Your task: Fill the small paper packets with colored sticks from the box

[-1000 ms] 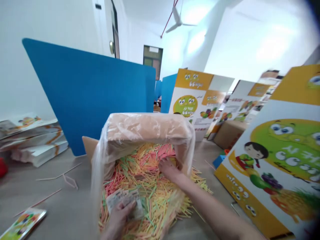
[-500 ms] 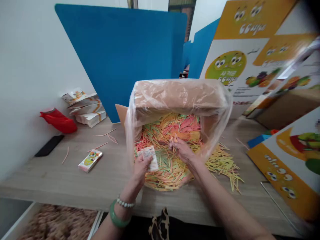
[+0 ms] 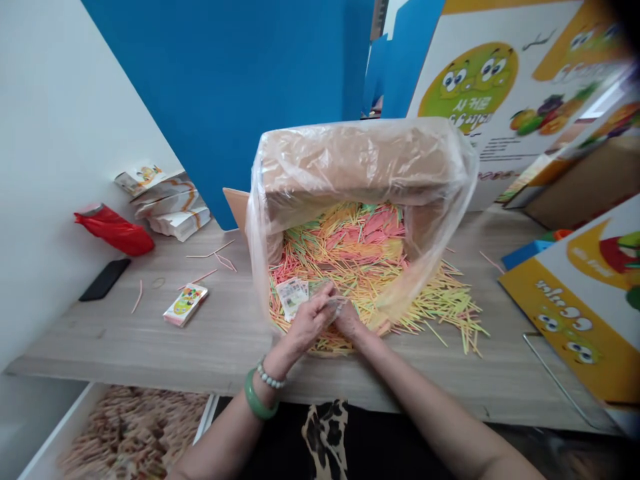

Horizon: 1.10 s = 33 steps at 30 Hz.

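One left hand, pinching clear film; one right hand, meeting it, grip not showing. Many sticks, lying in and beside box: thinness is probably calling for light, even pressure.

Thin sticks, loose, pink, orange, yellow, pale green; heaped at mixed angles inside plastic-lined carton, some spread on surface right of it. Printed pale packaging resting on sticks, near left part of heap. Pale see-through piece between left hand and right hand, blurred, partly hidden.
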Available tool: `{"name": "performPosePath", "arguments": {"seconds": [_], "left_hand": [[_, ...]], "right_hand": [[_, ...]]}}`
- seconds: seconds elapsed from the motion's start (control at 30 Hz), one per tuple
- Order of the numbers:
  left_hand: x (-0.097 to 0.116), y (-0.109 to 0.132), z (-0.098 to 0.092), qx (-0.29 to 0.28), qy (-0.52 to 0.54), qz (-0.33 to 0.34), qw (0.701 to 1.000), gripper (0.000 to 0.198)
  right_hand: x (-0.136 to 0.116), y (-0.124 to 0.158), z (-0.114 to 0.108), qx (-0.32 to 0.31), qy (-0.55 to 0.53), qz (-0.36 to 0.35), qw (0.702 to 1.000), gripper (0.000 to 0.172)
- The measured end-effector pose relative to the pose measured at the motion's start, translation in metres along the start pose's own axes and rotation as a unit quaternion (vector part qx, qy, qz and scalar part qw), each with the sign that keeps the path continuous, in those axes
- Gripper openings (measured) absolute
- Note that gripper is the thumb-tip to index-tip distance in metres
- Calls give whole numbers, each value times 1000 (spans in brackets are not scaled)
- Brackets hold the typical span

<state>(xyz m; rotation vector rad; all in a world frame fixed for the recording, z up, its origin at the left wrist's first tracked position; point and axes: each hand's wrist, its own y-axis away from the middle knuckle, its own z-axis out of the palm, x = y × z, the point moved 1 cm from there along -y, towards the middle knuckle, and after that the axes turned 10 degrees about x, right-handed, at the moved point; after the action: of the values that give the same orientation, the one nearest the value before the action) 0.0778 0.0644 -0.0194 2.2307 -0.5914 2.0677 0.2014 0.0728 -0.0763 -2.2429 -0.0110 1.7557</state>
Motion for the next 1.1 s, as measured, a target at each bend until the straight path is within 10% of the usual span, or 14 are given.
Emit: {"name": "performPosePath", "arguments": {"seconds": [0.3, 0.53, 0.73, 1.1], "left_hand": [[7, 1, -34, 233, 216, -189, 929, 40], [0, 0, -26, 213, 283, -292, 888, 43], [-5, -1, -22, 186, 206, -231, 933, 36], [-13, 4, -24, 134, 70, -203, 967, 26]], "right_hand": [[-21, 6, -22, 77, 10, 16, 997, 13], [-40, -28, -77, 75, -9, 68, 995, 22], [-44, -12, -43, 37, -187, 95, 977, 15], [-14, 4, -21, -44, 54, 38, 997, 17]]}}
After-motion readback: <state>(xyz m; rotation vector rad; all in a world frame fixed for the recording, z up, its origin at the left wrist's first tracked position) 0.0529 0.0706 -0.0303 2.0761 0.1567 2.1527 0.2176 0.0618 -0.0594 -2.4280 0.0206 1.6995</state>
